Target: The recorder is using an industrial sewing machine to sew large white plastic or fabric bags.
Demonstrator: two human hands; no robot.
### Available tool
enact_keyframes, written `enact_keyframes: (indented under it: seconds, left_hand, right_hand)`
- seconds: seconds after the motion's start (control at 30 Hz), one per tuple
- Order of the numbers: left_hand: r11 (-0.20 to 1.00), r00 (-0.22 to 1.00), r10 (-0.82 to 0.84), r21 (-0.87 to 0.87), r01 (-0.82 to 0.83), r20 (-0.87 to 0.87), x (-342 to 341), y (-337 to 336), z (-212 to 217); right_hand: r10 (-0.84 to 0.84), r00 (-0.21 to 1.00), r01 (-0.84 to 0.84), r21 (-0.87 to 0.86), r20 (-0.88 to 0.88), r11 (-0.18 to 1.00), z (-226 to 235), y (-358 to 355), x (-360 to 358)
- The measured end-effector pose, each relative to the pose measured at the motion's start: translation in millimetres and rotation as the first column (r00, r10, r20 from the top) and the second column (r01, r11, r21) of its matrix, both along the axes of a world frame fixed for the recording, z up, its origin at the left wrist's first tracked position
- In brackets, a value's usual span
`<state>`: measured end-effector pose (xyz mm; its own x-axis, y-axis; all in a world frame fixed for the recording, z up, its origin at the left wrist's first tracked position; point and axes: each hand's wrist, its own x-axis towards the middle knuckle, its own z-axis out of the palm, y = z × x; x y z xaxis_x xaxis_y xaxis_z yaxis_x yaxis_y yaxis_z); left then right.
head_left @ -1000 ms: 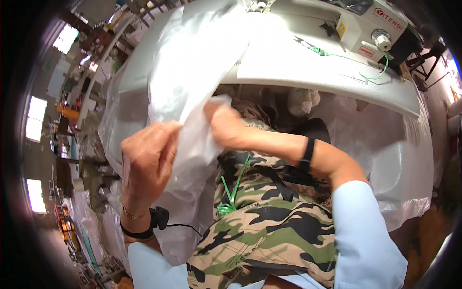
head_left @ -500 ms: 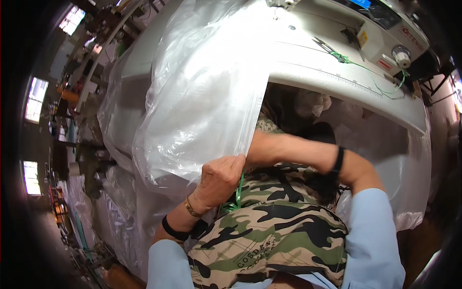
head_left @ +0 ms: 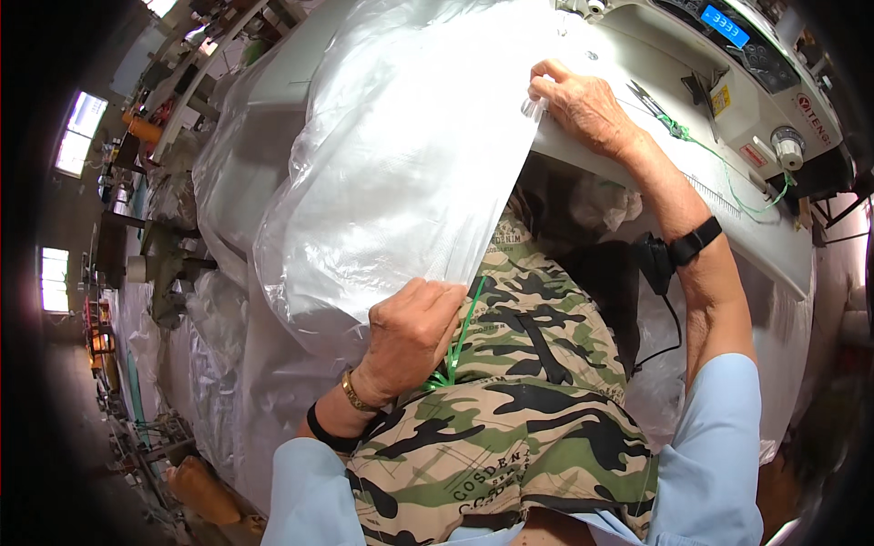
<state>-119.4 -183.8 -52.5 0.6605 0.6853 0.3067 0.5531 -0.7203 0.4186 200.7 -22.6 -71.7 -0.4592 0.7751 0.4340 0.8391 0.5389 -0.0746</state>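
A large sheet of clear plastic film (head_left: 391, 173) drapes over the sewing machine table and hangs down toward my lap. My left hand (head_left: 414, 332) is closed on its lower right corner, above my camouflage apron (head_left: 546, 428). Further up the same edge, my right hand (head_left: 578, 105) pinches the gathered film near the machine's needle area. Between the two hands the edge runs fairly straight. Thin green ribbon (head_left: 466, 332) hangs beside my left hand; where its upper end goes is hidden.
The sewing machine (head_left: 756, 109) with a lit display stands at the upper right. Thread snips (head_left: 648, 98) with green cord lie on its white bed. A black cable (head_left: 669, 332) hangs by my right forearm. More plastic (head_left: 218, 364) lies at the left, below the table.
My right hand has come out from behind the film near my left hand and moved up and away to grip the edge by the machine. My left hand keeps its hold.
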Motion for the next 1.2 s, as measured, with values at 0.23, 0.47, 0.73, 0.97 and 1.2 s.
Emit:
enact_keyframes:
  seconds: [0.23, 0.47, 0.73, 0.97, 1.2]
  left_hand:
    - [0.988, 0.995, 0.018, -0.152, -0.002, 0.1, -2, -8, 3]
    - [0.969, 0.991, 0.058, -0.245, -0.026, 0.124, -4, 1, -22]
    - [0.891, 0.977, -0.055, -0.431, 0.141, 0.206, 29, 34, -38]
    - [0.96, 0.98, -0.122, -0.232, 0.157, 0.158, 52, 76, -33]
    - [0.98, 0.973, -0.175, -0.071, 0.187, 0.149, 87, 128, -18]
  right_hand:
    - [0.057, 0.997, -0.056, 0.009, -0.051, 0.998, -5, 23, 4]
    - [0.054, 0.995, -0.058, -0.036, -0.084, 0.998, -10, 28, 9]
    - [-0.314, 0.949, 0.316, 0.125, -0.039, 0.94, -11, 25, 4]
    - [-0.378, 0.919, 0.383, 0.02, -0.113, 0.924, -18, 21, 5]
    - [-0.39, 0.912, 0.385, -0.066, -0.124, 0.921, -19, 21, 5]
